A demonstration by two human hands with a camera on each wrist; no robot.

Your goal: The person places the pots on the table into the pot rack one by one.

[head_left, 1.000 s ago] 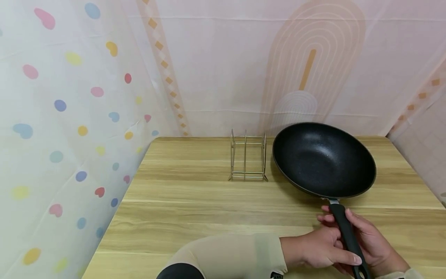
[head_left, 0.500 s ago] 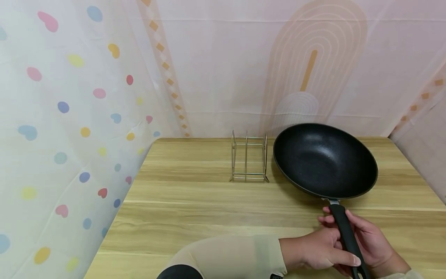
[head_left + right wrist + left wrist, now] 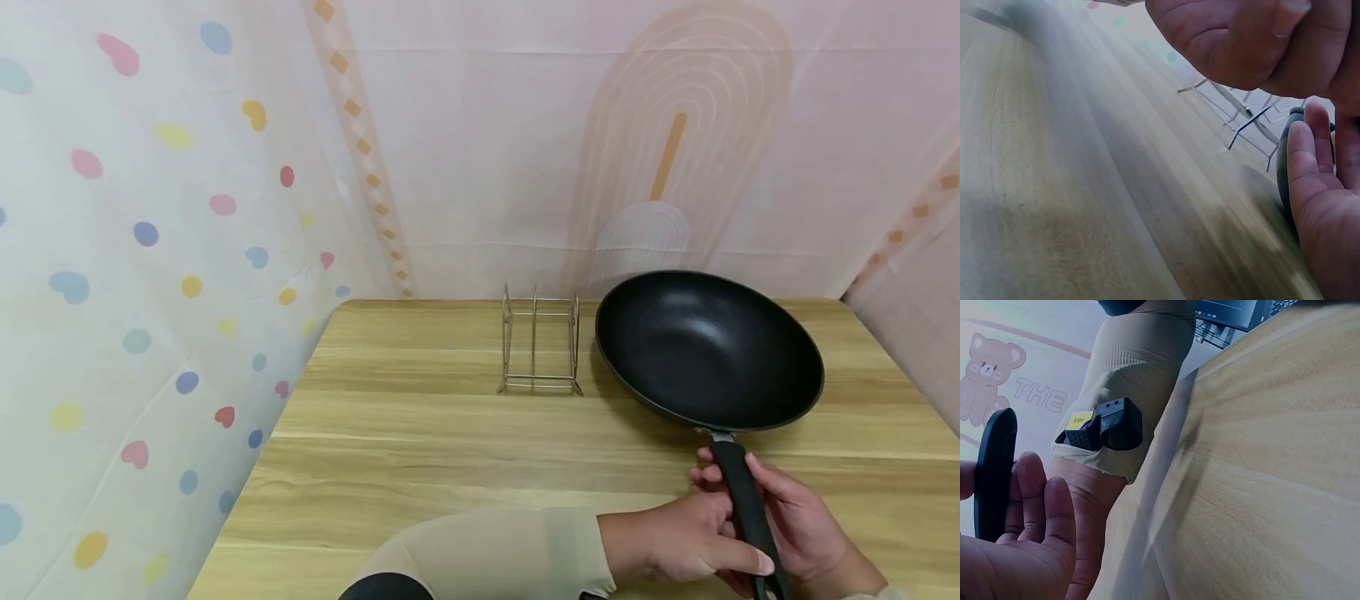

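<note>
A deep black frying pan (image 3: 708,354) stands on the right of the table in the head view, its inside facing up and its handle (image 3: 738,487) toward the person. My left hand (image 3: 686,537) reaches across from the left and grips the lower handle, thumb on top near the hanging hole. My right hand (image 3: 810,533) holds the handle from the right; its thumb lies along that side and fingertips show past the left side. Both hands' undersides are partly hidden. The left wrist view shows the black handle (image 3: 996,475) against fingers.
A small gold wire rack (image 3: 540,342) stands just left of the pan on the wooden table (image 3: 420,450); the right wrist view also catches the wire rack (image 3: 1235,122). A patterned curtain (image 3: 480,150) hangs behind the table, and a dotted curtain (image 3: 172,333) covers the left.
The head view has shifted slightly, so the rack and pan appear a little farther right and lower. Both hands keep their hold on the handle.
</note>
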